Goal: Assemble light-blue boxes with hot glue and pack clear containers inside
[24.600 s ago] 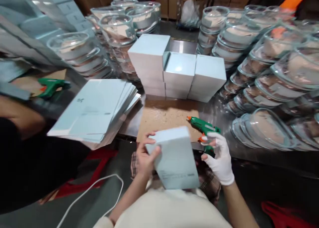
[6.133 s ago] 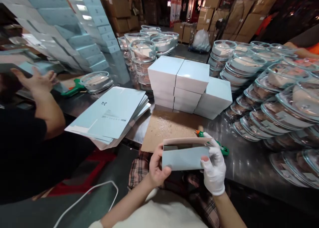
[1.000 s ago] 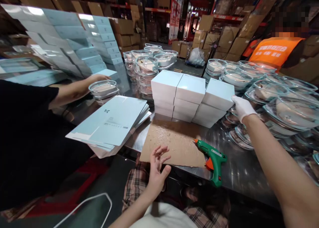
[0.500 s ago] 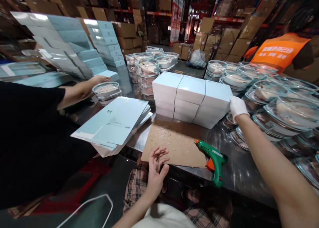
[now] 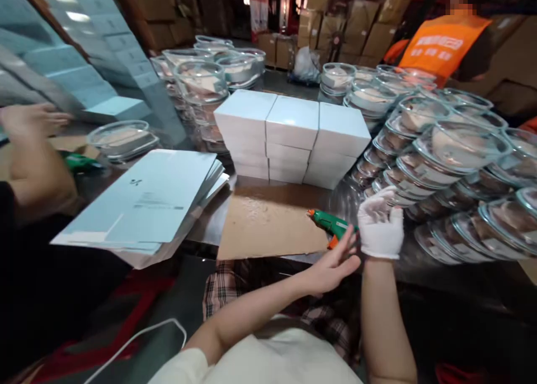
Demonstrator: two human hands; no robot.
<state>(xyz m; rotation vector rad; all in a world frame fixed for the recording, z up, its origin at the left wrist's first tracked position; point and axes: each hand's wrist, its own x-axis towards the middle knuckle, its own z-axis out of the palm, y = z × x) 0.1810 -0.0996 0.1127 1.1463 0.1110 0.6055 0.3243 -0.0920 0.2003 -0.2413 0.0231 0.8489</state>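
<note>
Leftmost, a co-worker's arm point(image 5: 29, 149) in a black sleeve is seen at the frame edge, w/ tall stacks of pale blue cartons point(image 5: 62, 54) behind it. Next, a pile of flat unfolded box blanks point(image 5: 142, 205) is laid on the steel table point(image 5: 419, 266), overhanging its near edge. A brown cardboard sheet point(image 5: 268, 227) speckled w/ glue drips is spread at the centre, and three stacks of closed white-blue boxes point(image 5: 293, 132) are set behind it, pushed together side by side.

The glue gun point(image 5: 329, 223) is found at the right edge of the cardboard sheet, lying on the table approx. between the two hands. Its long axis runs left-right w/ a slight tilt; the orange nozzle is pointed left, toward the cardboard, and the grip end is hidden behind the hands. A green body, an orange tip and an orange trigger are shown; a pale label strip is visible along the barrel.

The left hand point(image 5: 333, 264) is bare, fingers spread apart and nothing held, fingertips just beside the gun's trigger. The right hand point(image 5: 381, 227), in a white glove, is loosely curled just right of the gun; no clamp on anything can be made out.

Further right, rows of lidded glass bowls point(image 5: 453, 160) are stacked, overlapping. A person in an orange vest point(image 5: 440, 43) is seen beyond them.
</note>
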